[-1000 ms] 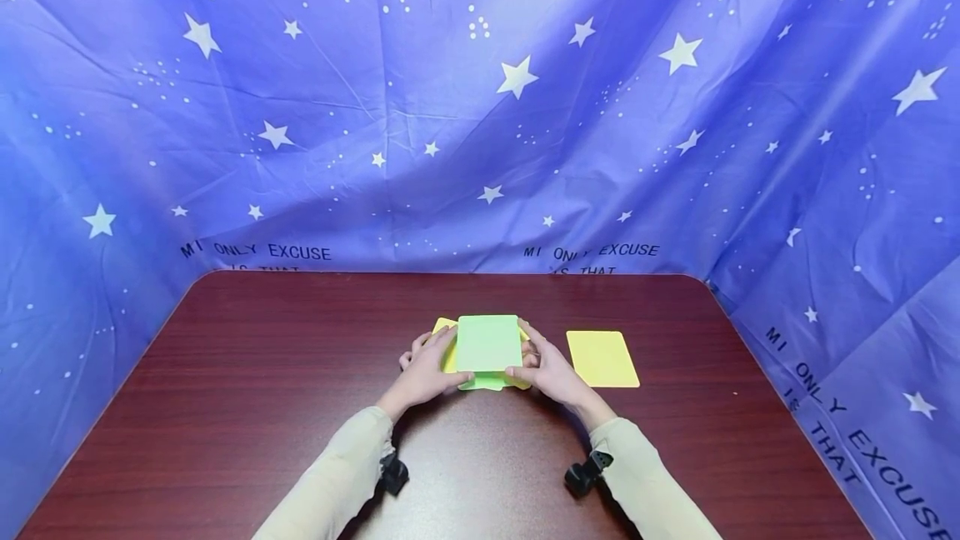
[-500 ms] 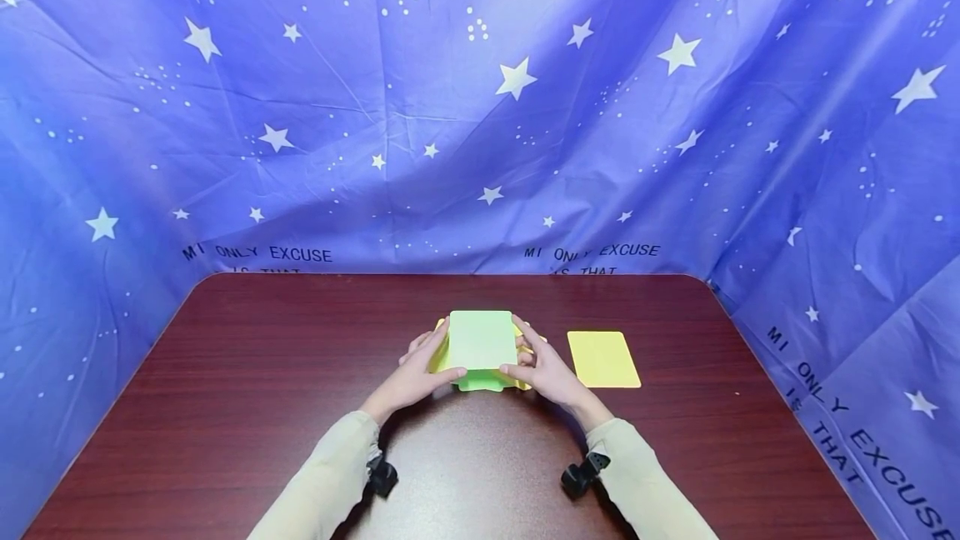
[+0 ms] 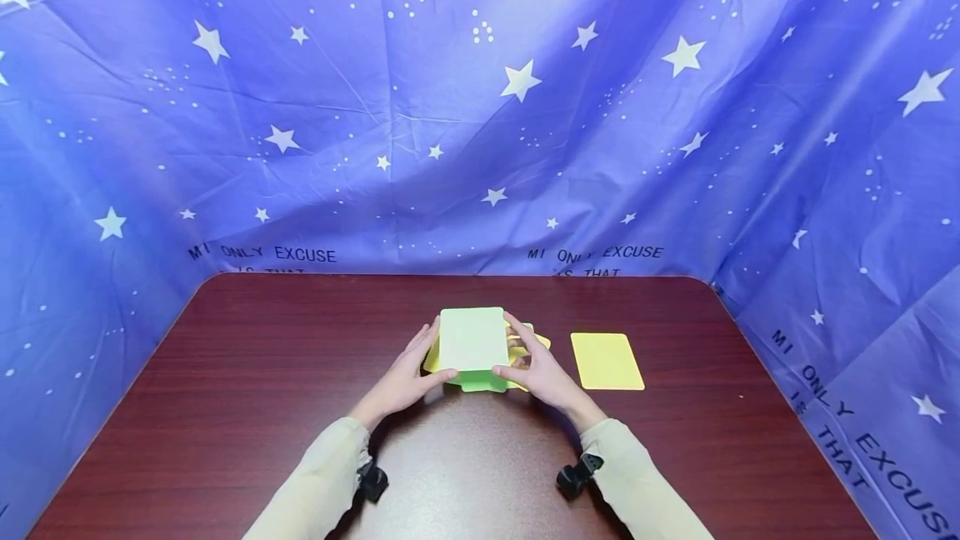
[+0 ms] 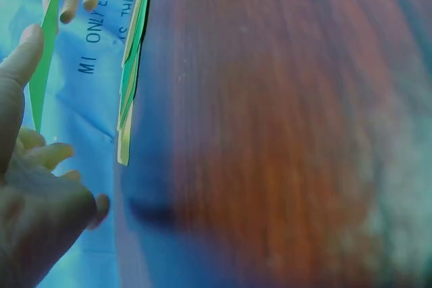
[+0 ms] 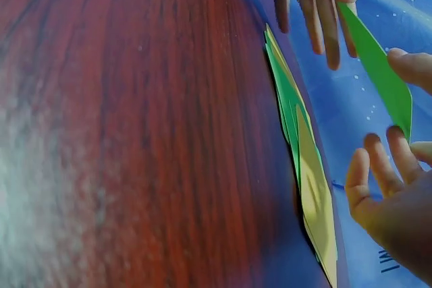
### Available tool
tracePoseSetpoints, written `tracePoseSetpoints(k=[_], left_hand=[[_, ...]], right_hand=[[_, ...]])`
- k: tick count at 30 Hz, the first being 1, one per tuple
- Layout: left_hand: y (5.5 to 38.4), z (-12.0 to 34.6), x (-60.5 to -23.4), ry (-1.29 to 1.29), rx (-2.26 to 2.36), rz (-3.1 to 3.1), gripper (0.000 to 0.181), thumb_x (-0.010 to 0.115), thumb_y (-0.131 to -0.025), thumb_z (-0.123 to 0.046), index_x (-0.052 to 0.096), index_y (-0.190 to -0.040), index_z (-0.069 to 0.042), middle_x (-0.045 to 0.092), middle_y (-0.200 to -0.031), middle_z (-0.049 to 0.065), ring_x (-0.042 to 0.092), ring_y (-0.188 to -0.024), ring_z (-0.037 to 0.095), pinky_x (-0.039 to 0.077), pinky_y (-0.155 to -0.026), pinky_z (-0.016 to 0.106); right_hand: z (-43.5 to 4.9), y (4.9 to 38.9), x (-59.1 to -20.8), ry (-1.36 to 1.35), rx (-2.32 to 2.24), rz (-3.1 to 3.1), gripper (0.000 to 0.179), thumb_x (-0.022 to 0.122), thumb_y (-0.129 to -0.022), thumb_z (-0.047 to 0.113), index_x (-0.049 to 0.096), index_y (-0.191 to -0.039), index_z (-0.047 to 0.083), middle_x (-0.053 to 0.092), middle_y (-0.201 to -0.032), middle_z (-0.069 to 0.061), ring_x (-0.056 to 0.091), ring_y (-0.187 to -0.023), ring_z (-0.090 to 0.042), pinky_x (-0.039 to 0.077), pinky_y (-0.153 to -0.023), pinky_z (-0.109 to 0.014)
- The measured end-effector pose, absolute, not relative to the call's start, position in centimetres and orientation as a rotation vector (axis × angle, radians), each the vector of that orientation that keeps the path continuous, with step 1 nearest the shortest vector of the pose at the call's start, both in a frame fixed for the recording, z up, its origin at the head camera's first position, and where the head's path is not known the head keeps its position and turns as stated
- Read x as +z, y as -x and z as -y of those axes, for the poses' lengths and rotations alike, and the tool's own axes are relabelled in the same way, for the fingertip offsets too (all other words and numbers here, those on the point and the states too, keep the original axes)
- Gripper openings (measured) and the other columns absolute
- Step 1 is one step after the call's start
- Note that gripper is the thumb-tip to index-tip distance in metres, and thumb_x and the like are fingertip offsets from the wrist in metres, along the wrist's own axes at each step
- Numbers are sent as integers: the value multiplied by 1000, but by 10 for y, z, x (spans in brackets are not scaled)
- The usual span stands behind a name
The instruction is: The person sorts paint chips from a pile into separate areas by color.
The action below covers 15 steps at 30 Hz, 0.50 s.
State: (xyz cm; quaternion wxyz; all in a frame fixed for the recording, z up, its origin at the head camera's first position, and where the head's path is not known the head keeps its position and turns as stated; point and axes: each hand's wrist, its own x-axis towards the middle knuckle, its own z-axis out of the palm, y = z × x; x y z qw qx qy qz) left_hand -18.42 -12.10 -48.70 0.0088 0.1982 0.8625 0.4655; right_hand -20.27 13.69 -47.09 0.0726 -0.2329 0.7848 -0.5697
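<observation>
A blue-violet cloth curtain (image 3: 337,90) printed with white stars and black lettering hangs around the far side and both ends of a dark red-brown, wood-grained table (image 3: 225,407) in front of me.

From the left, a cream fabric sleeve (image 3: 307,473) reaches inward, a small black device (image 3: 372,482) at its wrist. Beyond the cuff is the person's left hand (image 3: 401,375), thumb and forefinger wide apart along the left side of a thin, pale green square card (image 3: 473,340), the thumb at its near corner. The card is held up between the two hands, in the middle of the table and toward its far side.

Below the card, with a gap between, lies a low, uneven pile of thin green and yellow square cards (image 3: 483,382), their corners sticking out at different angles.

On the card's right side is the right hand (image 3: 547,375), its thumb at the near corner and forefinger at the far one, also wide apart; its other fingers spread beneath. Another cream fabric sleeve (image 3: 641,477) and black device (image 3: 573,477) follow.

Farther right, a single yellow square card (image 3: 607,362) lies flat, apart from the pile.
</observation>
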Motion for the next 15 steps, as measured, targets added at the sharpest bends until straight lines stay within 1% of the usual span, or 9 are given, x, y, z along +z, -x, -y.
tracePoseSetpoints(k=[2,5,7,10,15], left_hand=[[184,124,-487,-657,1469,-2716,89,71,-89,-33,18,-153,-1,19,-156,21,14,-143,40,16,-111,56],[183,128,-486,-692,1483,-2738,88,71,-89,-31,19,-152,1,19,-155,24,16,-142,41,17,-111,54],[182,130,-486,-700,1473,-2752,87,71,-89,-31,19,-152,2,19,-155,24,16,-142,41,17,-111,54],[181,134,-485,-694,1465,-2766,86,70,-90,-30,20,-151,3,20,-154,25,17,-141,42,17,-111,54],[178,142,-483,-681,1449,-2775,86,70,-90,-31,20,-151,3,20,-154,25,18,-141,42,16,-111,56]], right_hand=[[-135,203,-472,739,-1714,-2371,86,74,-83,0,24,-153,5,34,-147,-21,39,-127,-37,41,-96,-54],[-133,204,-472,779,-1711,-2375,86,75,-84,7,25,-154,9,26,-155,-14,29,-138,-34,30,-107,-53],[-131,204,-472,791,-1697,-2380,85,75,-85,11,25,-154,12,24,-157,-10,24,-140,-35,25,-110,-53],[-129,205,-471,787,-1664,-2392,85,75,-86,18,25,-154,14,24,-158,-4,23,-142,-31,20,-113,-49],[-121,206,-470,813,-1643,-2405,83,75,-86,14,26,-153,10,25,-157,-4,18,-143,-24,16,-114,-48]])
